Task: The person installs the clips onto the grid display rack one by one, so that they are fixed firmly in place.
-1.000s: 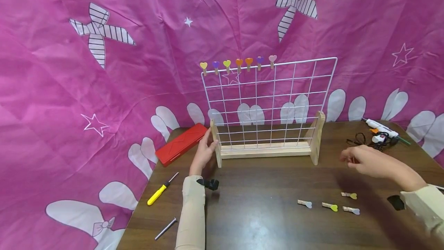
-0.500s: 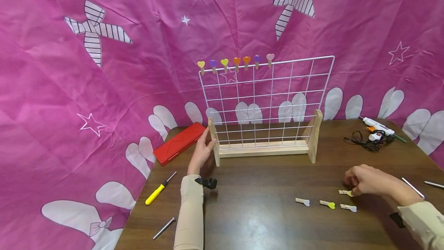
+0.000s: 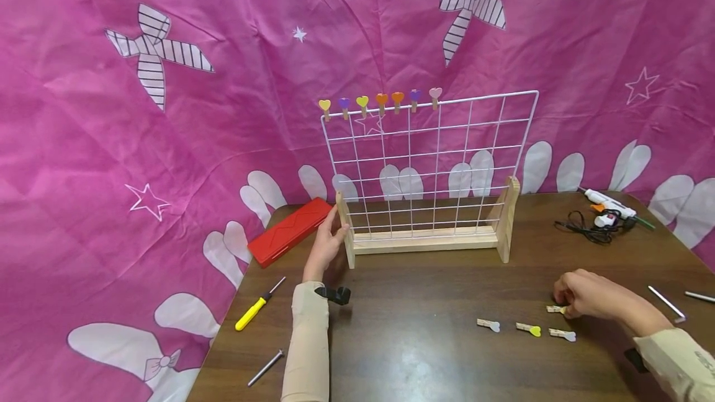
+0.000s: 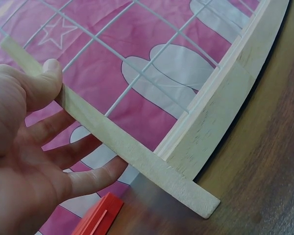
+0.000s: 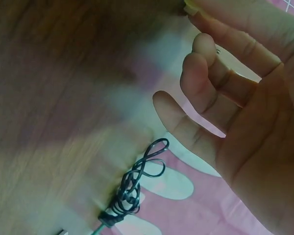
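A white wire grid stands upright in a wooden stand. Along its top left edge sit several small clothespins with coloured hearts, such as a pink one. My left hand grips the stand's left upright, thumb on the near side and fingers behind. At the right, my right hand pinches a yellow-heart clothespin lying on the table. In the right wrist view only a sliver of it shows at the fingertips. Nearby lie two pale-heart clothespins, one left, one right, and a lime-heart one.
A red case lies behind my left hand. Left of my forearm are a yellow screwdriver and a metal bolt. A glue gun with a coiled black cord lies back right. Metal rods lie beyond my right wrist.
My right hand has come down from near the cord onto the yellow-heart clothespin and now pinches it. My left hand has stayed on the upright.
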A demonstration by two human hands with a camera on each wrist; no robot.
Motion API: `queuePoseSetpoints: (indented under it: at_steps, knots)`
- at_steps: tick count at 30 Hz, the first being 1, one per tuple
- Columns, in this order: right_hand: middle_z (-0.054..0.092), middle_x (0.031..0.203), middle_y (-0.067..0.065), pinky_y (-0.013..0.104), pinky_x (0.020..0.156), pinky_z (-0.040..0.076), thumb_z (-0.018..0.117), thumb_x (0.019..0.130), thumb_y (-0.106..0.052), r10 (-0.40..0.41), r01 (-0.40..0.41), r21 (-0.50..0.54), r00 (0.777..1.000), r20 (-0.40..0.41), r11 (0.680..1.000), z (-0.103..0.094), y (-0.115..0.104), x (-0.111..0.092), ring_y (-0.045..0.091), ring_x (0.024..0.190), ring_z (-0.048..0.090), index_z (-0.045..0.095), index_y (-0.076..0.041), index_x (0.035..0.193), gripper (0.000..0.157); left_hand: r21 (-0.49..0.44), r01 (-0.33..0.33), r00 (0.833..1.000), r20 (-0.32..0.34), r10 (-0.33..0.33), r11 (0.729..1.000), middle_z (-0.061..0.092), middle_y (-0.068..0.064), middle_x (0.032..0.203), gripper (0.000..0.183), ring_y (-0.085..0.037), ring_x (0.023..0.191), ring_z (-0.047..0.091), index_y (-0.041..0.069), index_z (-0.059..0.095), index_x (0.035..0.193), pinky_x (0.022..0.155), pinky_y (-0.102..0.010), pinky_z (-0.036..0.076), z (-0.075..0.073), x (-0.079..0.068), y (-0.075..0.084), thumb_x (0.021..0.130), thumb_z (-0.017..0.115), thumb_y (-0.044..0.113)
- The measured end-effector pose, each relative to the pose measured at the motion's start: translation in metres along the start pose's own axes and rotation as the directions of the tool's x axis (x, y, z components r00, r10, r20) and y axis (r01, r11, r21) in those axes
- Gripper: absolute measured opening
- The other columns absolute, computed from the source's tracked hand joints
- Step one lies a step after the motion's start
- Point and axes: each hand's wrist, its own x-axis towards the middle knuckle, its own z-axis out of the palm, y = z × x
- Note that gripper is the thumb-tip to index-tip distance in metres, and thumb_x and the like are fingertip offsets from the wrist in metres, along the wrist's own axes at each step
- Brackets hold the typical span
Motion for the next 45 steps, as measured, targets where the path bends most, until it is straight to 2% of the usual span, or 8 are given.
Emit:
queuePoseSetpoints:
  at_steps: [3,11,21,25,31,38,42,45]
  knots:
    - [0.044,0.059,-0.017,0.020,0.046,0.032,0.076,0.061,-0.008,-0.002,0.002,-0.007,1.000,0.008,1.000,0.003,0.000,0.001,-0.002,0.054,0.039,0.058,-0.023,0.067,0.024,0.033,0.005,1.000,0.005,-0.005,0.999,0.032,-0.027,0.142,0.064,-0.039,0.127,0.035,-0.002,0.021,0.145,0.095,-0.051,0.038,0.001,-0.005,0.010,0.090,0.053,-0.005]
    - [0.044,0.058,-0.014,0.021,0.045,0.031,0.076,0.063,-0.010,0.054,-0.053,-0.007,0.998,0.030,0.999,0.004,0.000,0.000,0.000,0.053,0.038,0.057,-0.022,0.068,0.023,0.028,0.018,1.000,-0.001,-0.018,0.999,0.031,-0.024,0.143,0.065,-0.037,0.128,0.034,0.001,0.021,0.146,0.096,-0.052,0.036,-0.001,-0.006,0.010,0.090,0.053,-0.004]
    - [0.043,0.060,-0.012,0.021,0.046,0.029,0.073,0.065,-0.008,0.075,-0.076,0.030,0.996,0.044,0.997,0.002,-0.001,-0.001,0.000,0.053,0.036,0.055,-0.018,0.069,0.020,0.038,0.021,1.000,-0.010,-0.021,0.999,0.031,-0.025,0.143,0.064,-0.037,0.128,0.033,-0.001,0.022,0.145,0.097,-0.051,0.036,0.000,-0.006,0.011,0.090,0.053,-0.003]
    - [0.043,0.060,-0.014,0.020,0.046,0.030,0.071,0.067,-0.011,0.060,-0.061,0.041,0.998,0.012,0.997,0.001,-0.004,-0.001,-0.001,0.053,0.037,0.054,-0.019,0.069,0.020,0.038,0.032,0.999,-0.010,-0.031,0.999,0.031,-0.026,0.143,0.064,-0.037,0.128,0.034,-0.001,0.021,0.145,0.097,-0.050,0.037,0.001,-0.007,0.011,0.090,0.053,-0.002]
    - [0.040,0.059,-0.018,0.019,0.046,0.030,0.074,0.068,-0.012,-0.011,0.012,0.009,0.994,-0.106,1.000,-0.009,-0.009,0.000,-0.003,0.053,0.036,0.050,-0.025,0.067,0.028,0.029,0.004,1.000,-0.010,-0.004,1.000,0.033,-0.026,0.141,0.063,-0.039,0.125,0.037,-0.001,0.022,0.145,0.094,-0.051,0.039,0.002,-0.006,0.014,0.090,0.053,-0.004]
    - [0.044,0.059,-0.021,0.017,0.044,0.033,0.072,0.072,-0.004,-0.137,0.140,-0.004,0.961,-0.239,0.990,-0.021,-0.014,0.002,-0.005,0.053,0.039,0.051,-0.026,0.071,0.030,0.030,0.023,1.000,-0.004,-0.023,0.999,0.032,-0.026,0.142,0.063,-0.038,0.127,0.036,-0.001,0.022,0.145,0.097,-0.051,0.037,0.003,-0.005,0.015,0.090,0.052,-0.004]
    - [0.045,0.061,-0.022,0.013,0.046,0.031,0.071,0.077,-0.004,-0.228,0.219,-0.064,0.921,-0.316,0.974,-0.026,-0.020,0.008,-0.006,0.053,0.039,0.052,-0.027,0.075,0.030,0.019,0.027,1.000,0.001,-0.027,0.999,0.033,-0.027,0.141,0.064,-0.040,0.125,0.038,0.000,0.021,0.145,0.096,-0.051,0.037,0.002,-0.005,0.014,0.090,0.052,-0.005]
    - [0.044,0.064,-0.022,0.010,0.048,0.029,0.069,0.081,-0.008,-0.291,0.263,-0.125,0.888,-0.356,0.956,-0.033,-0.025,0.014,-0.007,0.055,0.039,0.053,-0.023,0.078,0.022,0.015,0.027,1.000,0.003,-0.027,1.000,0.032,-0.027,0.142,0.064,-0.039,0.125,0.038,0.000,0.020,0.145,0.096,-0.051,0.037,0.001,-0.006,0.014,0.090,0.051,-0.005]
